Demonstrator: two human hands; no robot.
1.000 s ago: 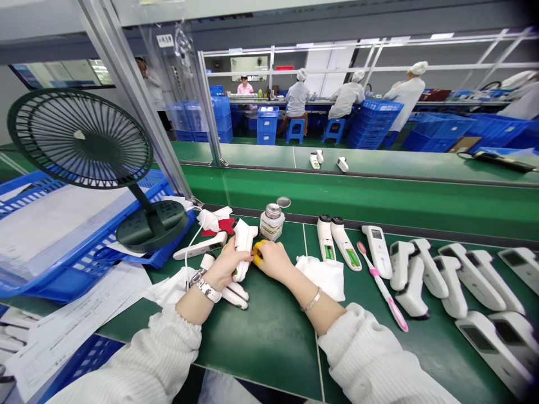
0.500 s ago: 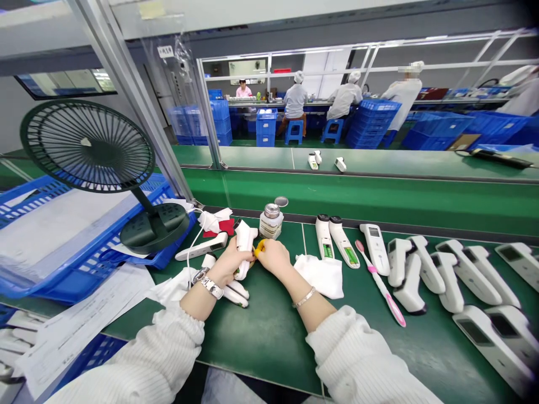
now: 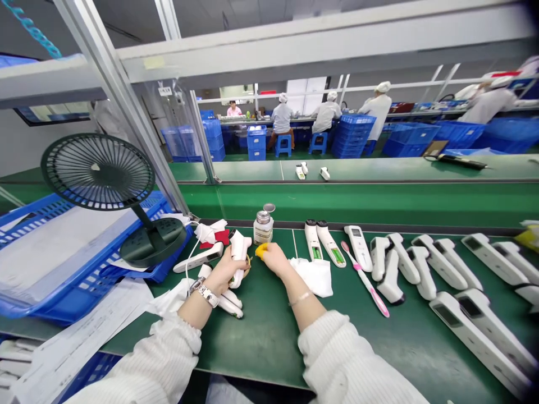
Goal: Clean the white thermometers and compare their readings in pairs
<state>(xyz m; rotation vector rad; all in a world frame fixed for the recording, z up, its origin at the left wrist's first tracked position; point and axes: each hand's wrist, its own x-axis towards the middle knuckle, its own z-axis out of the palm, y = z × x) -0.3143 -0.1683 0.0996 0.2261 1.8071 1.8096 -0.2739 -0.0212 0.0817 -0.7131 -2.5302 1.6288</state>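
Observation:
My left hand (image 3: 224,271) is closed around a white handheld thermometer (image 3: 239,246), held upright above the bench. Just to its right, my right hand (image 3: 274,259) pinches a small soft-looking yellow piece (image 3: 261,250), with a gap between it and the thermometer. More white thermometers (image 3: 231,303) lie below my left wrist, partly hidden by the hand. Behind my hands stands a dispenser bottle (image 3: 263,229) with its lid flipped up. A folded white cloth (image 3: 316,277) lies beside my right wrist.
Two thermometers with green battery compartments showing (image 3: 313,242) lie near a pink-and-white toothbrush (image 3: 365,278). Several finished-looking thermometers (image 3: 443,264) spread across the right. At left are a black fan (image 3: 101,171), a blue basket (image 3: 138,235) and paper sheets (image 3: 96,331). Co-workers sit beyond the ledge.
My right hand has drawn away from the thermometer, to the right, with the yellow piece in its fingers. My left hand keeps its hold. The camera view has tilted upward and shifted right.

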